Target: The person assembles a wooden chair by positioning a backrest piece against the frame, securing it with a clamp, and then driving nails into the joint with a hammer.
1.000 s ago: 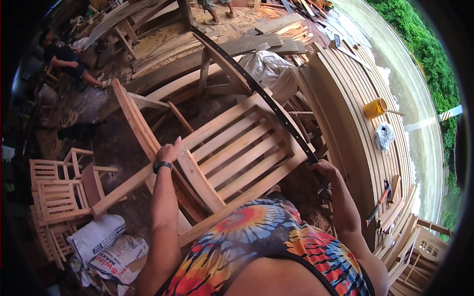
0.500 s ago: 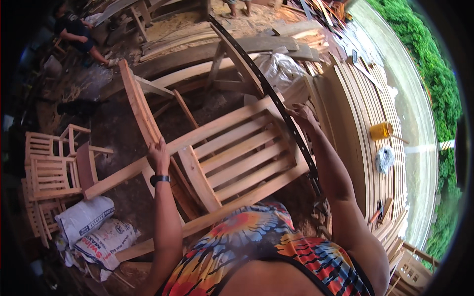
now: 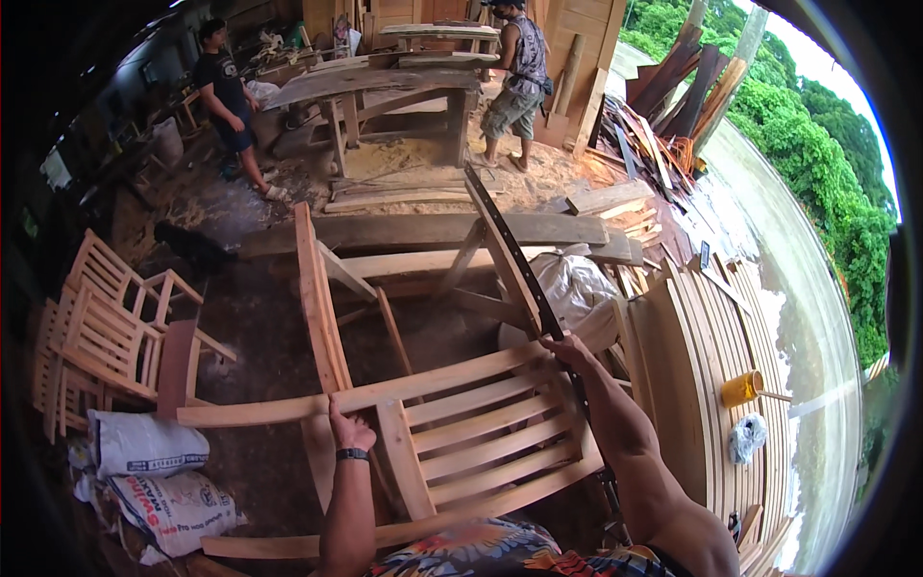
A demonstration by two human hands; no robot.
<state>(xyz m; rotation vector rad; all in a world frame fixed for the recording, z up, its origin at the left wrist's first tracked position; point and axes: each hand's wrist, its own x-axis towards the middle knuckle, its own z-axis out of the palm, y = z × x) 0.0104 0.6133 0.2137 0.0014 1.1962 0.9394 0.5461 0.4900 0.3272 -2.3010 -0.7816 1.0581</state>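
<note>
1. Head view: the slatted wooden frame (image 3: 488,421) is seen at 6 o'clock, apparently supported by the left beam (image 3: 320,308) toward its 10 o'clock and the right beam (image 3: 498,248) toward its 12.
2. At the frame's 9 o'clock, the left hand (image 3: 352,429) is curled against the far rail (image 3: 433,380); whether the wood is gripped or merely steadied cannot be told.
3. Between 1 and 2 o'clock, the right hand (image 3: 575,354) is placed at the frame's corner, where the dark perforated strip (image 3: 540,300) is met; whether strip or wood is held, or only touched, cannot be told.
4. The frame could be tipped if its rail ends, carried well past the left beam, are pressed down.
5. The strip could be dislodged by a sideways tug, as only a narrow edge seems to be lain on; fingers could then be nicked.
6. The white sacks (image 3: 149,447) or brown board (image 3: 175,363), toward 9 o'clock, could be knocked if the frame is swung.
</note>
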